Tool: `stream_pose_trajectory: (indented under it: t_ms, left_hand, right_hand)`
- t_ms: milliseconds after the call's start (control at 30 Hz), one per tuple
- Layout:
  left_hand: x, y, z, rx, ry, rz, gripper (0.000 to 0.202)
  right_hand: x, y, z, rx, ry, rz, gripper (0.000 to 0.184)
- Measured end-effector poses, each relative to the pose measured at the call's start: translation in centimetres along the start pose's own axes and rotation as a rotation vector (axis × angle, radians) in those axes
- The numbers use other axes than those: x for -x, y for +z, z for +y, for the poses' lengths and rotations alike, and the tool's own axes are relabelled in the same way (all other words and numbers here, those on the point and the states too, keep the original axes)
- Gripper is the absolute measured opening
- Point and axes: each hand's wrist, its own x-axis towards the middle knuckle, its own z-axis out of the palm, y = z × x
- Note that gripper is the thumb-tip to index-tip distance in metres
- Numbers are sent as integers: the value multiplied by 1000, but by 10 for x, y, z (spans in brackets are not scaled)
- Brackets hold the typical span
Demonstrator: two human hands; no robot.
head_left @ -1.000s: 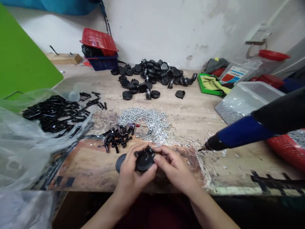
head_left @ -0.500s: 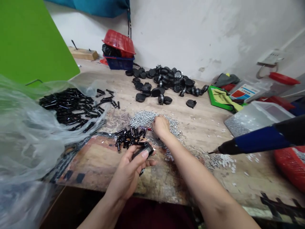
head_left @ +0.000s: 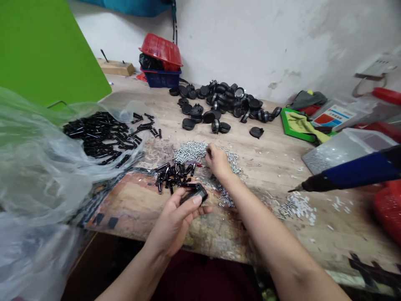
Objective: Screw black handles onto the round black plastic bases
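While the left hand curls around a round black plastic part near the front edge of a worn, stained wooden workbench, the right hand rests fingers-down on a pile of small silver screws; whether it pinches one cannot be told. Short black pins lie beside it, and more spill from a clear plastic bag. A heap of black round caps sits by the scuffed white wall, near a red mesh basket. A blue-and-black power screwdriver juts in from the right.
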Motion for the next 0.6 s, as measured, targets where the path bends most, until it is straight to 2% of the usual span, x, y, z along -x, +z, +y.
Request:
stream_pose_trajectory:
  t_ms: [67, 167, 233, 300, 433, 600]
  left_hand:
    - [0, 1, -1, -20, 15, 10, 25]
    - [-3, 1, -4, -40, 50, 18, 28]
    - [-5, 1, -6, -55, 67, 18, 31]
    - [-6, 2, -9, -97, 77, 18, 35]
    - [-5, 4, -14, -233, 116, 23, 39]
    - [1, 13, -15, -383, 172, 34, 43]
  right_hand:
    - [16, -15, -10, -76, -48, 57, 19]
    - [55, -40, -31, -214, -98, 120, 20]
    - [81, -54, -42, -473, -129, 150, 18]
    - [100, -61, -49, -627, -86, 152, 15]
    - [113, -65, -50, -771, 5, 149, 11]
    - [112, -70, -47, -778, 0, 191, 11]
